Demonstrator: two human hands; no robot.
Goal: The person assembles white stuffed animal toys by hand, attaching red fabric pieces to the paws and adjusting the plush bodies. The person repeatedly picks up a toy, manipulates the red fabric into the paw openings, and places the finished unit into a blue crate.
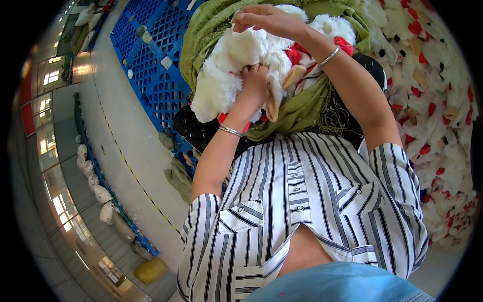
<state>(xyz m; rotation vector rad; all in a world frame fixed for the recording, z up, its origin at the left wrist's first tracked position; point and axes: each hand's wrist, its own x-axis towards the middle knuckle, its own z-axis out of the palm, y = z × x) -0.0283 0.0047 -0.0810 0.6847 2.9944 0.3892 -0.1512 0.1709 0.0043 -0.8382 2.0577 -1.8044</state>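
A fluffy white plush toy (241, 48) lies in front of my body, with beige and red fabric parts beside it. My left hand (255, 83), a ring on one finger, presses into the fur with its fingers curled round a fold. Above the plush, my right hand (264, 20) is raised across to the left, its fingers drawn together at the tips. Anything between those fingertips is too small to make out. Under and around the plush spreads a green woven sack (307, 116) with a frayed edge.
A blue plastic pallet (151, 70) lies on the floor to the left. On the right is a large heap of white plush pieces (427, 100) with red and beige parts. Several filled sacks (103, 194) line the far left, past a striped floor line (123, 156).
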